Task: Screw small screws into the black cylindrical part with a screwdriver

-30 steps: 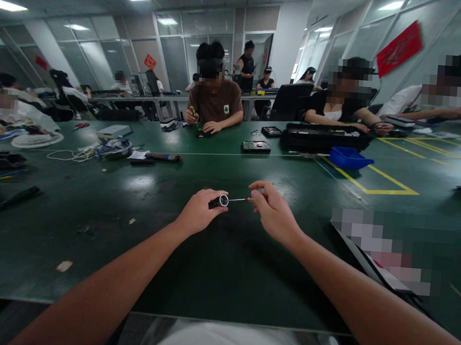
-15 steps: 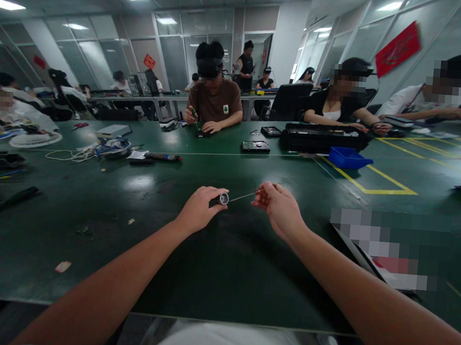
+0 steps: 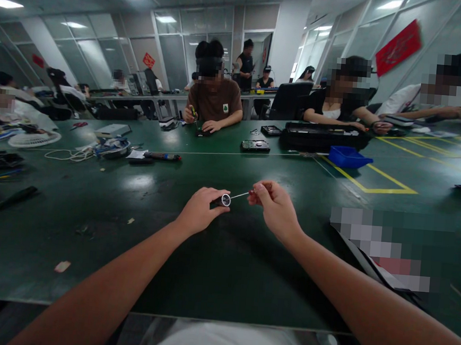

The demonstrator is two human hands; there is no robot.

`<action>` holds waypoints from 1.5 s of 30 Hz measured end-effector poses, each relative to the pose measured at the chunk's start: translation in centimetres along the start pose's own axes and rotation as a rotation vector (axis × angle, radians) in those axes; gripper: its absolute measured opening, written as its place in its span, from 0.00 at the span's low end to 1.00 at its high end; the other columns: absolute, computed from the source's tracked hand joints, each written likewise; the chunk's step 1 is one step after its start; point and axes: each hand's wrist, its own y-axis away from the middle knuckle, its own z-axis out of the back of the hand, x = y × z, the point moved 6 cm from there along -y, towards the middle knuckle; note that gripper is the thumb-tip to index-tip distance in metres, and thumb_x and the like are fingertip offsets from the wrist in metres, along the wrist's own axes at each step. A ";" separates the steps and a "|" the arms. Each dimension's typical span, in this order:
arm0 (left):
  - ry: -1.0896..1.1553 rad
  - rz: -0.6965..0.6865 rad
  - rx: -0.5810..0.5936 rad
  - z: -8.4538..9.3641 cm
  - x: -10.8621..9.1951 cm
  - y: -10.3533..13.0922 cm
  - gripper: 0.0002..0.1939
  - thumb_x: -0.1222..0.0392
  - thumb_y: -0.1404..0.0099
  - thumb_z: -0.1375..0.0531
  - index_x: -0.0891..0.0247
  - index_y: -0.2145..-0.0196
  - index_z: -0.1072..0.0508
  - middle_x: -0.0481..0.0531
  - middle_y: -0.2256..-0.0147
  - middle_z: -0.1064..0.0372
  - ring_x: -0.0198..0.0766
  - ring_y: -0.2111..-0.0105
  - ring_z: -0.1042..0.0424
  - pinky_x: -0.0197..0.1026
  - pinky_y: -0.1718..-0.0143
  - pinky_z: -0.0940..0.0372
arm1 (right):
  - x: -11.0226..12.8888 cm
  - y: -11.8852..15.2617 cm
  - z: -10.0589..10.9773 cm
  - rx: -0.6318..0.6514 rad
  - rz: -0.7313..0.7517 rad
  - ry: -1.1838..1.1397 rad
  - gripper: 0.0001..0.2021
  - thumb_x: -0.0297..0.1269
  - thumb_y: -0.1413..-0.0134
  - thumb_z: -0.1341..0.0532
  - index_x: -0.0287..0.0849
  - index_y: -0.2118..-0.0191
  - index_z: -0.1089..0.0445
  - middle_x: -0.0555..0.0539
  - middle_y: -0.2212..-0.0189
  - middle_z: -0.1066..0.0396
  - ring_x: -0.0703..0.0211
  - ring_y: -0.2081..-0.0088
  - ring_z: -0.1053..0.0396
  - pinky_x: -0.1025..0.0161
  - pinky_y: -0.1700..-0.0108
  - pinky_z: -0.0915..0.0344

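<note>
My left hand (image 3: 198, 212) is closed round a black flashlight (image 3: 225, 200), whose round, silver-rimmed end faces to the right and toward me. Most of its body is hidden behind the fingers and thumb. In my right hand (image 3: 277, 211) a thin screwdriver (image 3: 240, 195) is pinched between thumb and fingers. Its slim metal shaft points left, with the tip at or just inside the flashlight's rimmed end; how deep I cannot tell. Only a bit of reddish handle shows at the fingertips. Both hands are held above the green table (image 3: 222, 278).
Ahead lie an opened hard drive (image 3: 255, 146), a long black case (image 3: 324, 138) and a blue bin (image 3: 349, 157). To the left are a pen-like tool (image 3: 163, 156) and a cable bundle (image 3: 112, 148). A dark-edged pouch (image 3: 371, 258) lies right. A person (image 3: 214, 102) works opposite.
My right hand has come slightly left, bringing the screwdriver closer to the flashlight. The flashlight has turned a little, so its rimmed end faces me somewhat differently.
</note>
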 end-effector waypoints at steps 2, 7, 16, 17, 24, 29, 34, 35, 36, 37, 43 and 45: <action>0.002 0.012 0.001 0.0 0.0 0.0 0.22 0.56 0.36 0.34 0.55 0.45 0.27 0.50 0.54 0.26 0.44 0.53 0.32 0.48 0.50 0.37 | 0.5 0.2 0.0 0.014 0.009 0.056 0.11 0.45 0.37 0.43 0.43 0.61 0.31 0.47 0.69 0.25 0.57 0.67 0.26 0.56 0.61 0.30; 0.003 0.027 -0.004 0.2 0.0 0.2 0.21 0.58 0.37 0.34 0.56 0.45 0.27 0.50 0.53 0.26 0.44 0.52 0.32 0.48 0.49 0.38 | 1.9 0.6 0.5 0.002 0.042 0.314 0.14 0.49 0.39 0.40 0.42 0.64 0.28 0.48 0.75 0.25 0.58 0.72 0.27 0.60 0.66 0.33; -0.008 0.027 0.004 0.0 0.4 0.1 0.20 0.58 0.36 0.34 0.56 0.46 0.26 0.51 0.53 0.26 0.44 0.52 0.31 0.49 0.50 0.37 | 2.3 0.8 -0.2 0.100 0.087 0.372 0.09 0.41 0.38 0.44 0.44 0.61 0.29 0.49 0.71 0.26 0.57 0.69 0.28 0.60 0.66 0.36; -0.010 0.027 0.003 0.1 0.4 0.1 0.20 0.58 0.36 0.34 0.55 0.46 0.26 0.50 0.53 0.26 0.44 0.52 0.31 0.48 0.50 0.36 | 2.2 0.7 -0.2 0.103 0.074 0.393 0.11 0.44 0.37 0.44 0.44 0.62 0.29 0.49 0.74 0.27 0.58 0.71 0.29 0.60 0.67 0.37; -0.016 0.020 0.001 0.1 0.2 -0.1 0.21 0.57 0.37 0.34 0.56 0.46 0.26 0.50 0.53 0.25 0.44 0.53 0.31 0.48 0.50 0.37 | 0.8 0.3 0.1 0.076 0.073 0.272 0.11 0.40 0.37 0.47 0.45 0.52 0.35 0.50 0.69 0.31 0.57 0.68 0.32 0.59 0.65 0.37; -0.017 0.032 -0.003 0.0 0.4 -0.1 0.20 0.57 0.36 0.34 0.56 0.47 0.26 0.50 0.54 0.26 0.44 0.53 0.31 0.48 0.50 0.37 | 0.5 0.5 -0.5 0.163 0.057 0.238 0.10 0.44 0.34 0.49 0.47 0.59 0.34 0.52 0.73 0.36 0.58 0.71 0.35 0.59 0.67 0.38; -0.018 0.047 0.007 -0.1 0.6 -0.1 0.20 0.56 0.36 0.35 0.55 0.46 0.27 0.50 0.53 0.26 0.45 0.52 0.32 0.48 0.50 0.37 | 0.9 0.6 -0.3 0.112 0.033 0.201 0.10 0.43 0.36 0.47 0.46 0.54 0.37 0.51 0.70 0.32 0.58 0.68 0.32 0.57 0.64 0.34; -0.021 0.053 0.009 -0.1 0.5 -0.1 0.20 0.56 0.36 0.35 0.55 0.45 0.27 0.50 0.53 0.26 0.45 0.53 0.32 0.48 0.50 0.37 | 0.9 0.5 -0.2 0.094 0.035 0.177 0.10 0.42 0.38 0.45 0.46 0.54 0.37 0.50 0.68 0.31 0.57 0.67 0.31 0.56 0.62 0.33; -0.024 0.058 0.013 -0.1 0.5 -0.1 0.21 0.56 0.36 0.35 0.55 0.45 0.27 0.51 0.54 0.26 0.45 0.53 0.32 0.48 0.51 0.37 | 0.8 0.4 -0.3 0.083 0.033 0.145 0.10 0.42 0.39 0.43 0.45 0.55 0.36 0.49 0.67 0.30 0.57 0.66 0.30 0.56 0.60 0.33; -0.026 0.060 0.017 -0.1 0.4 -0.1 0.21 0.56 0.36 0.35 0.55 0.45 0.27 0.51 0.55 0.26 0.45 0.54 0.31 0.48 0.51 0.37 | 0.7 0.3 -0.3 0.073 0.026 0.101 0.10 0.43 0.40 0.42 0.45 0.57 0.35 0.48 0.67 0.29 0.57 0.65 0.30 0.55 0.58 0.32; -0.026 -0.074 0.010 0.2 -0.8 -0.1 0.22 0.59 0.35 0.35 0.56 0.44 0.28 0.52 0.50 0.27 0.44 0.50 0.32 0.50 0.46 0.38 | -2.8 -0.5 0.0 -0.001 -0.328 -0.312 0.12 0.47 0.41 0.43 0.44 0.66 0.34 0.49 0.74 0.33 0.59 0.73 0.33 0.54 0.63 0.29; -0.038 -0.097 0.014 0.2 -0.9 -0.2 0.22 0.59 0.35 0.35 0.55 0.44 0.29 0.53 0.50 0.27 0.45 0.49 0.33 0.51 0.45 0.39 | -3.4 -0.6 0.1 -0.007 -0.391 -0.334 0.12 0.47 0.40 0.44 0.45 0.68 0.35 0.50 0.77 0.35 0.59 0.76 0.35 0.54 0.66 0.28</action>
